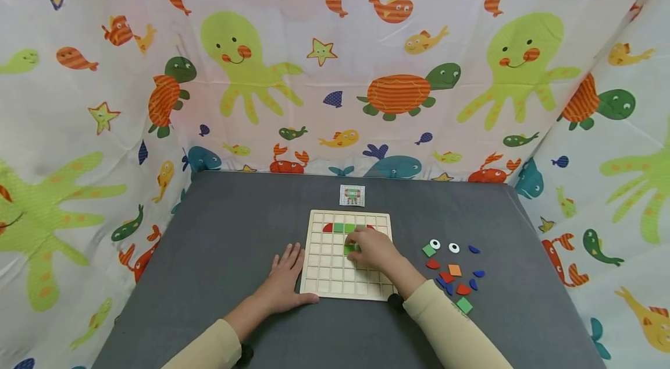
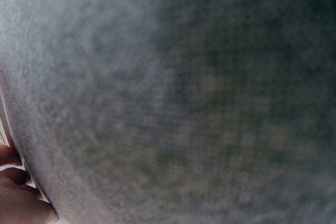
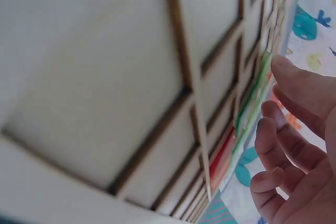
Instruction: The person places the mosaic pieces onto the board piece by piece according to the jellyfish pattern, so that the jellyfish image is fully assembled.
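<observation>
A wooden grid board (image 1: 330, 287) lies on the grey table. In its upper part, a red quarter-round piece (image 1: 327, 228) and green square tiles (image 1: 338, 228) form a row, partly covered by my right hand (image 1: 374, 249). Another green tile (image 1: 348, 249) shows lower down, beside the right fingertips. In the right wrist view, one fingertip (image 3: 281, 62) touches the end of the green pieces (image 3: 254, 98), while the other fingers bend loosely, apart from the board. My left hand (image 1: 285, 281) rests with fingers extended along the board's left edge.
Right of the board lie loose pieces: white rings (image 1: 453, 248), blue pieces (image 1: 474, 249), red pieces (image 1: 463, 289), an orange square (image 1: 455, 270) and green squares (image 1: 464, 305). A small picture card (image 1: 352, 195) lies behind the board. A patterned curtain (image 1: 314, 95) encloses the table.
</observation>
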The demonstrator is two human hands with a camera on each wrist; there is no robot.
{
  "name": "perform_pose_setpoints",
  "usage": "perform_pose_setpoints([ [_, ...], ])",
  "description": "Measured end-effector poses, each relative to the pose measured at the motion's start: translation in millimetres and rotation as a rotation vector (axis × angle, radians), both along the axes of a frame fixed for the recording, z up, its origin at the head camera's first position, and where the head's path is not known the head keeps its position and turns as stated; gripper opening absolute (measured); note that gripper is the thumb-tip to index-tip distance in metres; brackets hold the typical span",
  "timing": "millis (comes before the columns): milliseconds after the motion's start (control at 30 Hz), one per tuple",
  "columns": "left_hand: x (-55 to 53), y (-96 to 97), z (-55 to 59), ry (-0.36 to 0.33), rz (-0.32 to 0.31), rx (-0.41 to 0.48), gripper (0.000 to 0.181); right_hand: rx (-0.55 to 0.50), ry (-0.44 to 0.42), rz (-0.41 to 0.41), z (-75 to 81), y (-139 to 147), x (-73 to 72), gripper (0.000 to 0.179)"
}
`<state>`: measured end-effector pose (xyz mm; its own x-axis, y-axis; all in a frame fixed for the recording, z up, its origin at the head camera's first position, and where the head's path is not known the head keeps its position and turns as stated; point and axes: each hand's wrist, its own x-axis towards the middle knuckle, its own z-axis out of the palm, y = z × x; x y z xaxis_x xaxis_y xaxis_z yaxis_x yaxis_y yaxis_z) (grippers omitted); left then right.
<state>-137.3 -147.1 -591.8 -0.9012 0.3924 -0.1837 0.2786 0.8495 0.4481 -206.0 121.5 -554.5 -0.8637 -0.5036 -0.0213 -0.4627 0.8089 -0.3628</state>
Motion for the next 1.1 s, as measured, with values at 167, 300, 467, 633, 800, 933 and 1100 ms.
perform_pose_setpoints([
  [167, -0.9, -0.1, -1.3, 0.0, -0.003, -0.005, 0.12, -0.07, 0.012, -0.025, 6.3, 12.4, 4.6, 0.026],
  [300, -0.8, -0.5, -2.9, 0.004, -0.002, 0.01, 0.12, -0.106, 0.039, -0.056, 9.1, 26.7, 7.4, 0.027],
  [467, -1.3, -0.7, -3.5, 0.009, 0.005, 0.012, 0.121, -0.131, 0.045, -0.123, 12.4, 40.9, 8.7, 0.025],
  [633, -1.0, -0.8, -4.3, 0.004, 0.006, 0.005, 0.121, -0.166, 0.034, -0.162, 18.0, 52.0, 13.5, 0.025],
  [800, -0.5, -0.7, -3.2, 0.0, 0.005, 0.008, 0.12, -0.163, 0.029, -0.192, 20.6, 62.3, 15.8, 0.025],
  [933, -0.5, -0.5, -2.2, 0.0, 0.007, 0.011, 0.12, -0.17, 0.032, -0.205, 22.4, 70.6, 16.9, 0.023],
  [1100, -0.4, -0.5, -2.1, 0.002, 0.007, 0.007, 0.12, -0.171, 0.031, -0.236, 24.2, 81.8, 19.9, 0.024],
])
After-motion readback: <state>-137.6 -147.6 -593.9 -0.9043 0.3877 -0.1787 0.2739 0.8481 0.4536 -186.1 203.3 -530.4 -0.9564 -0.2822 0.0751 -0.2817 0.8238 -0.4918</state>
